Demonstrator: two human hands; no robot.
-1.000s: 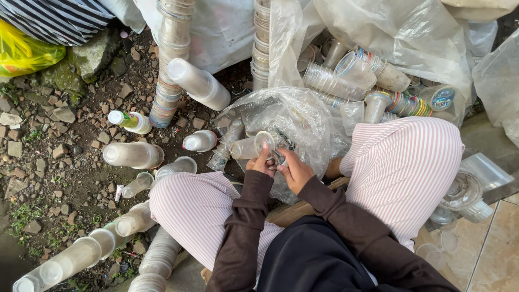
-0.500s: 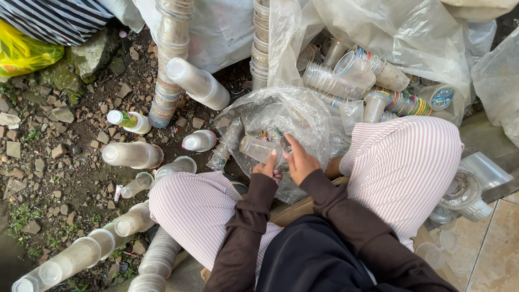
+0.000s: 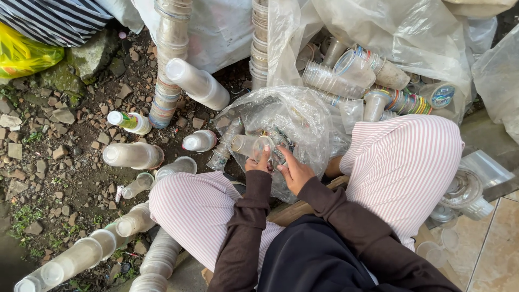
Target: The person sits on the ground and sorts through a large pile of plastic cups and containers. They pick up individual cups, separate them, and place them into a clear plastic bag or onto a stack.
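I sit with both knees in pink striped trousers apart and a clear plastic bag (image 3: 303,116) of used cups between them. My left hand (image 3: 259,161) grips a clear plastic cup (image 3: 253,146) lying on its side at the bag's mouth. My right hand (image 3: 292,170) is right beside it, fingers spread, touching the cup's rim and the bag's contents. Both arms wear dark brown sleeves.
Stacks of nested clear cups stand (image 3: 172,54) and lie (image 3: 132,155) on the stony ground at left. A big clear bag (image 3: 378,38) of cups sits behind. A yellow bag (image 3: 21,54) is at far left, tiled floor (image 3: 497,238) at right.
My hands dipped into the bag and came back a little. The left hand again holds a cup at the bag's mouth while the right hand stays beside it.
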